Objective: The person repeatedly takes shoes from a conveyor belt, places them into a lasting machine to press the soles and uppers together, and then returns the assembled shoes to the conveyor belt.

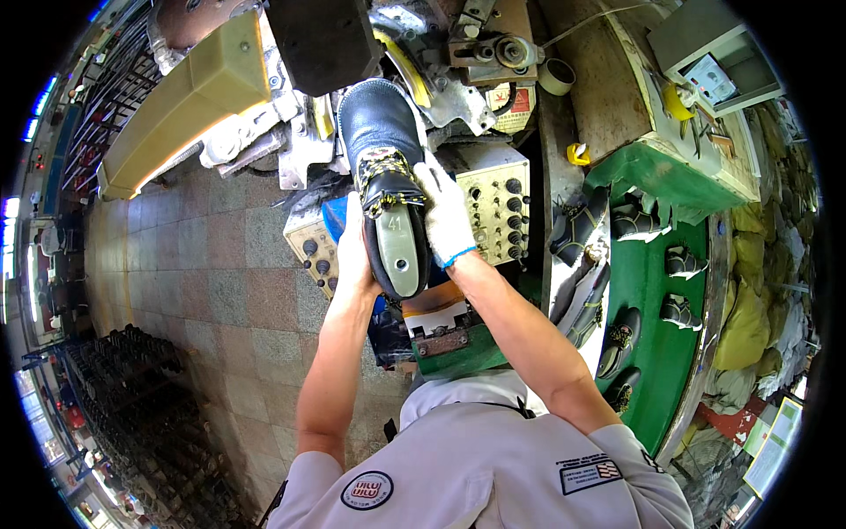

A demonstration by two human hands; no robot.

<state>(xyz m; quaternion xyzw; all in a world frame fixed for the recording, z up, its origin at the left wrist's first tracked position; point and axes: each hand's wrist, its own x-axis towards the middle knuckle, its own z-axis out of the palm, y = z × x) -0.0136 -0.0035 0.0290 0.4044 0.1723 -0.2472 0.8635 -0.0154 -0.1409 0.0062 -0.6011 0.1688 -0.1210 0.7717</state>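
Observation:
A black leather shoe (379,119) with black-and-yellow laces is held up in front of me, its toe pointing away. A grey-green shoe last (402,251) fills its opening, with a round hole near the heel. My left hand (355,251), bare, is closed along the left side of the heel. My right hand (446,212), in a white glove with a blue cuff, grips the right side around the lace area. The toe sits between the metal plates of a machine (308,145); whether it touches them I cannot tell.
Knob panels flank the shoe, one on the right (498,207) and one on the left (310,251). A yellowish curved guard (189,101) juts out at upper left. Several shoes lie along a green bench (656,353) on the right. Dark racks (141,414) stand at lower left.

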